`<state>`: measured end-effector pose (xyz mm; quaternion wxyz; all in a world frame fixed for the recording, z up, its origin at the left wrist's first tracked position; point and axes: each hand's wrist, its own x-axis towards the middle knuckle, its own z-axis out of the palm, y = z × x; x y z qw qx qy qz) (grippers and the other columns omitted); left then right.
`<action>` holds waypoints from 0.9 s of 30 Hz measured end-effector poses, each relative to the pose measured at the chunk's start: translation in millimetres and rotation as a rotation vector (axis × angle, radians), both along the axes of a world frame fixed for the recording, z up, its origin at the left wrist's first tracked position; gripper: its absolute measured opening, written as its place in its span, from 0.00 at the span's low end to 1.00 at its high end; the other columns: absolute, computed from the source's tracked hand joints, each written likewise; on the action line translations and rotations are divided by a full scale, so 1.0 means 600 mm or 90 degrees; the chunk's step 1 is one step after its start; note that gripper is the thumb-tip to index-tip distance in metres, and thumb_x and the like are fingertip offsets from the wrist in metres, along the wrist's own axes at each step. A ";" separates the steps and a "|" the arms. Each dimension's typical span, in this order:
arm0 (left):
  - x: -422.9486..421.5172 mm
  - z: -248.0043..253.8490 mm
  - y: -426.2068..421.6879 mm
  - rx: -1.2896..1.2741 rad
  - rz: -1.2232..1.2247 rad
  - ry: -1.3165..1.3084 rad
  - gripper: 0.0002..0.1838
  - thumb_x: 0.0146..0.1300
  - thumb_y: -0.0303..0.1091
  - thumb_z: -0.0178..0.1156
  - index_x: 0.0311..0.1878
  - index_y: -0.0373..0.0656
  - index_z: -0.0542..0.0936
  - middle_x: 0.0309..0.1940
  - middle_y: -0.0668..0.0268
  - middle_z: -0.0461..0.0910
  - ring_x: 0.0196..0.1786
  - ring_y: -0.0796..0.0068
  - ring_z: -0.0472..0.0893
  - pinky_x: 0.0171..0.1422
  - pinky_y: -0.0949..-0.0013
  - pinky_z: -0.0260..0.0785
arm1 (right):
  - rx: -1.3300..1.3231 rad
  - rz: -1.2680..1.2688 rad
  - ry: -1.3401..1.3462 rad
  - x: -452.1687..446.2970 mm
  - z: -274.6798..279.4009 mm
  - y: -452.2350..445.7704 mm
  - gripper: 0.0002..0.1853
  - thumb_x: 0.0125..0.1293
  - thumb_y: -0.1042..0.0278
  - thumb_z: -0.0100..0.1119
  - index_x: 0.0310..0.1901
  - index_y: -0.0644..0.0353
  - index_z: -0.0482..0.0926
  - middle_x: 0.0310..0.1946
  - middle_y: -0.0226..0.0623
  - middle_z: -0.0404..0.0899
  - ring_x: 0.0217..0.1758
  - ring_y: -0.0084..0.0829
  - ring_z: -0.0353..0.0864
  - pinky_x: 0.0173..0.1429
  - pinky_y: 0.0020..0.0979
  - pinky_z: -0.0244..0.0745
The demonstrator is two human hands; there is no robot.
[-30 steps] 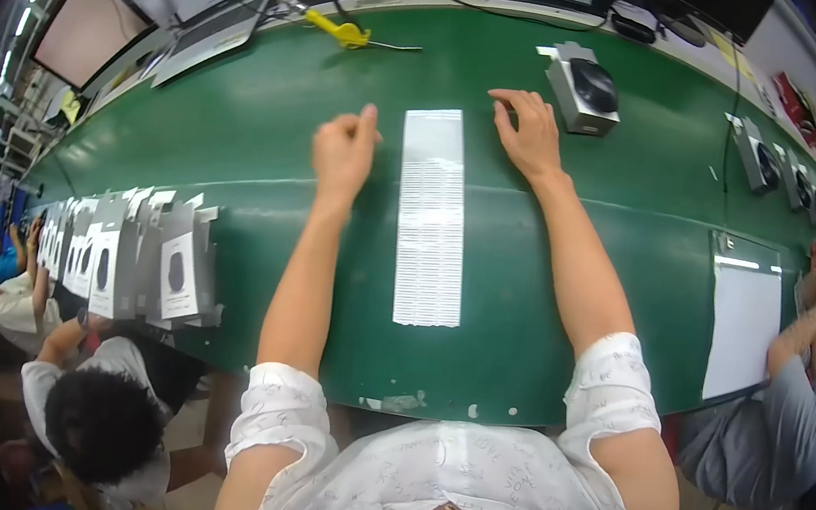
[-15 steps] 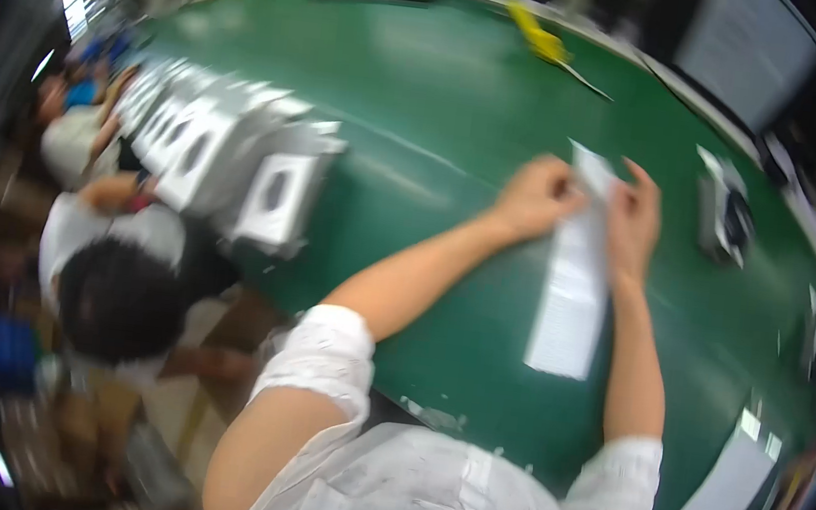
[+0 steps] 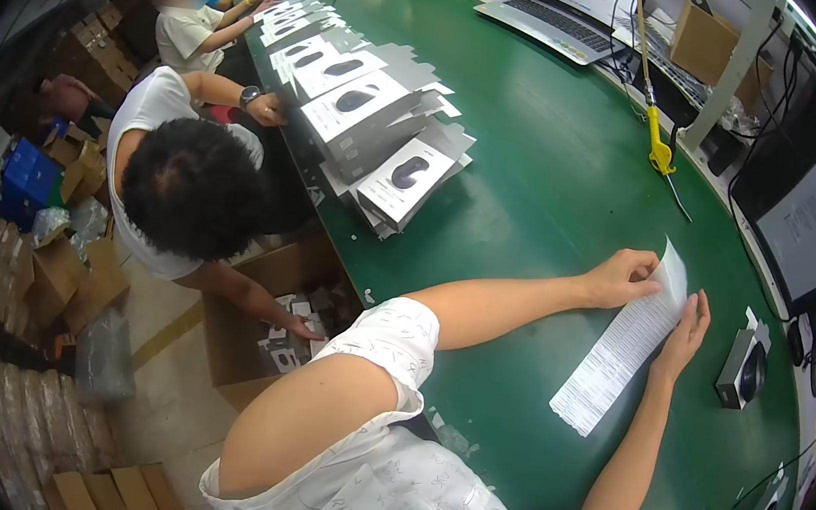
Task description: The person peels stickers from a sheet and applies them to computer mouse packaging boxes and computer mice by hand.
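From my remote seat, I see a long green-topped worktable (image 3: 529,168) running from the far left to the near right. On its left side I have a dark-haired co-worker in a white short-sleeved shirt (image 3: 190,180), one hand lowered into an open brown cardboard carton (image 3: 230,335) on the floor. Along the table's left edge stands a packed row of grey-and-white printed cardboard boxes (image 3: 344,107). At the far right I see a black-framed monitor (image 3: 815,216), and at the far edge an open silver laptop (image 3: 555,25). The long white paper strip with close printed rows (image 3: 612,364) lies slantwise on the right part of the table, its far end lifted and curling. My left hand (image 3: 620,279) is curled nearly closed, thumb and fingers pinching the strip's left edge near that end. My right hand (image 3: 683,332) is partly open along the right edge, fingers fairly straight; I cannot tell whether it grips. Right of it sits a small grey box with a black rounded face (image 3: 745,369); a yellow air gun with a thin metal nozzle (image 3: 660,148) rests beyond the strip.
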<state>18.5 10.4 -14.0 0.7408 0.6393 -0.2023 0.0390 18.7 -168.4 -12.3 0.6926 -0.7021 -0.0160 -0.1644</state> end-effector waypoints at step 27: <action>-0.004 0.008 -0.004 0.087 -0.088 0.052 0.15 0.60 0.35 0.69 0.40 0.31 0.81 0.26 0.67 0.83 0.29 0.88 0.76 0.35 0.77 0.68 | 0.068 -0.021 -0.091 -0.014 0.021 0.008 0.24 0.76 0.65 0.50 0.69 0.60 0.60 0.43 0.46 0.84 0.45 0.24 0.81 0.48 0.22 0.75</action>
